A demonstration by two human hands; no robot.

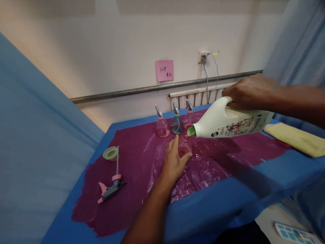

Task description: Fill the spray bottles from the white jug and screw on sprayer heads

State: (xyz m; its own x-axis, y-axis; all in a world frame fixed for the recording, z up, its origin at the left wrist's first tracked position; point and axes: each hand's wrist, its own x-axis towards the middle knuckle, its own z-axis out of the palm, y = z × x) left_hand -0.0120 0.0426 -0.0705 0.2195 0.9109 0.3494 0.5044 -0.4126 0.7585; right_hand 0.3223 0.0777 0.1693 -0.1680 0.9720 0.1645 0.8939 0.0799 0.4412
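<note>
My right hand [251, 90] grips the handle of a large cream detergent jug [215, 118], which is tipped almost flat. Its green spout [191, 131] is at the mouth of a clear pinkish spray bottle [185, 145] without its head. Whether liquid is flowing, I cannot tell. My left hand [175, 160] steadies that bottle, fingers on its left side and thumb at the front. To the left, a grey and pink trigger spray head [113, 188] with its tube lies on the purple plastic sheet [132, 176]. A green cap [111, 153] is beside the tube's end.
Three spray bottles with heads stand behind: a pink one [162, 128], a teal one [177, 124] and another pink one [189, 118]. A folded yellow cloth [298, 137] lies at right on the blue table cover [210, 200]. A power strip [294, 234] is on the floor.
</note>
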